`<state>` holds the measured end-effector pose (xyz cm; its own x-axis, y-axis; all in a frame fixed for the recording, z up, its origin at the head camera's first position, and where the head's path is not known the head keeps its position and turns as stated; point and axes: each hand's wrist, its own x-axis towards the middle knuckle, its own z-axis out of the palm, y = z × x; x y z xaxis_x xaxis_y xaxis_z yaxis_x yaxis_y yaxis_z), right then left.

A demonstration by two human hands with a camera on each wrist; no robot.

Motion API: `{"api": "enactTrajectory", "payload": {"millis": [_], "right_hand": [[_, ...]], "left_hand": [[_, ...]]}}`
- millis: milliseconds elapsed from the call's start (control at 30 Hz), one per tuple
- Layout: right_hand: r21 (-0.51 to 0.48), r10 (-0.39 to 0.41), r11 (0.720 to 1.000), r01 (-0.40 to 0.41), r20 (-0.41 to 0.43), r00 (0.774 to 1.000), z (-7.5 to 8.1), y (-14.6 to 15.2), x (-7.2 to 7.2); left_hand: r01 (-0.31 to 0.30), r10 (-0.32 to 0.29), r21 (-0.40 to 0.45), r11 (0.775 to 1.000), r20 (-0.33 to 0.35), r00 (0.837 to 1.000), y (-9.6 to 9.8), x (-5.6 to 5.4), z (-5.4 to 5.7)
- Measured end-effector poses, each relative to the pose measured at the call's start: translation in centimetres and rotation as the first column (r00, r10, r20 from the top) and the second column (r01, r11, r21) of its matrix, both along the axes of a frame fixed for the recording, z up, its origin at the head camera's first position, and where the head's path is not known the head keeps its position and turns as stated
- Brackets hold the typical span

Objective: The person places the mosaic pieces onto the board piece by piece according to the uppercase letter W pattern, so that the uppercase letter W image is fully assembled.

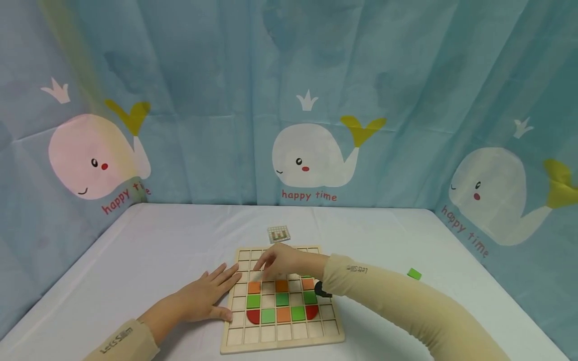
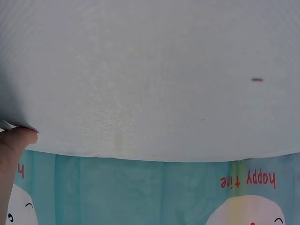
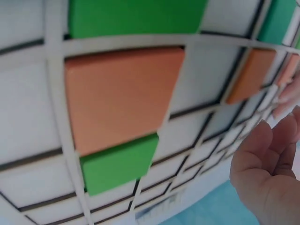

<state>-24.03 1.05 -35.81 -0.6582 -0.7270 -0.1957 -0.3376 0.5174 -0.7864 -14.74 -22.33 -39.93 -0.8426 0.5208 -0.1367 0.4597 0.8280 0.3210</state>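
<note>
A square wooden grid board (image 1: 280, 346) lies on the table with orange, green and red pieces in its cells. My left hand (image 1: 203, 296) rests with fingers spread along the board's left edge; only one digit shows low in the left wrist view. Over the board's upper left part is my right hand (image 1: 282, 260), fingers pointing down just above an orange tile (image 1: 255, 287). In the right wrist view its thumb and fingers are bent close together; I cannot tell whether a piece is between them. Two red rounded pieces (image 1: 254, 316) sit in a lower row.
Beyond the board lies a small grid card (image 1: 278, 233) with a brown pattern. A loose green tile (image 1: 414, 274) lies on the white tablecloth (image 1: 375, 235) to the right, past the right forearm. A blue curtain (image 1: 217, 150) with whales hangs around the table.
</note>
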Motion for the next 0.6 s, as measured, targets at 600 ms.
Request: {"api": "enactTrajectory", "payload": {"millis": [600], "right_hand": [[-0.155,-0.067,0.984,0.083,0.103,0.992,3.4,5.5,-0.3]], "left_hand": [[0.014,-0.014,0.037,0.999,0.002,1.0,-0.1,0.0,-0.1]]}}
